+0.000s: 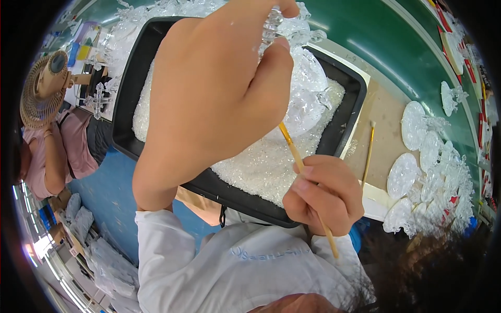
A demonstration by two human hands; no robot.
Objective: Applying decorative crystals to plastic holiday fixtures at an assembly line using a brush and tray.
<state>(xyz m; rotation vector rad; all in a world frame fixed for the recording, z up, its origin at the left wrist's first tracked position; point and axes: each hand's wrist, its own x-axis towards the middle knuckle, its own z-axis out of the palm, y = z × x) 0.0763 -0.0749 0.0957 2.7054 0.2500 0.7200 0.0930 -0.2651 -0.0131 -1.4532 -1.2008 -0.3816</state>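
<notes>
The left hand (219,88), at the upper centre of the frame, grasps a clear piece (305,99) between thumb and fingers; the grip lies close to the top edge, and part of it is hidden. The clear piece, which has a broad rounded face, is positioned above the right part of a black tray (245,205) filled with white, glittering granules (255,175). The right hand (326,195), at the lower right of centre, grips a thin brush (293,151) by its wooden handle, with fingers curled and the handle inclined. The upper end of the brush meets the outline of the left hand; its bristles cannot be made out. A second brush (369,148) lies to the right of the tray on a tan board (386,112). Further clear pieces with disc-shaped bases (414,125) are grouped at the right of the frame, beside a green surface (360,21). At the left of the frame, a fan (42,96) is located near another person (78,146) in a pink top.
</notes>
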